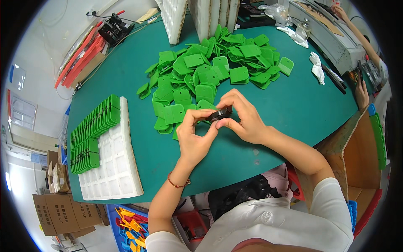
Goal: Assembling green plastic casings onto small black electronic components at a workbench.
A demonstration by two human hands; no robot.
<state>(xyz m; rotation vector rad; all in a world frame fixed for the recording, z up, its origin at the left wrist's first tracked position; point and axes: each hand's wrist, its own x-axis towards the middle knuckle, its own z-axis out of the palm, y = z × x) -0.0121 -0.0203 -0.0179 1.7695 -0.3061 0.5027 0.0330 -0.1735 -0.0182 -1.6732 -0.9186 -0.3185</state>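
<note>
Between my two hands, in front of the green pile, is a small round black part (219,115) with a glossy edge. My left hand (194,136) pinches its left side with thumb and fingers. Gripping its right side, my right hand (245,119) has the thumb below and the fingers bent over the top. The fingers cover much of the part, so its exact kind cannot be made out. Just beyond the hands lies a big loose heap of green plastic clips (173,114), flat with rounded corners and a small hole.
At left, a white foam tray (111,168) holds rows of upright green clips (85,153). Foam panels (205,19) stand at the back of the green table (294,113). Black parts (247,191) lie in my lap. Another person's hand (362,94) is at the right, near a cardboard box (336,143).
</note>
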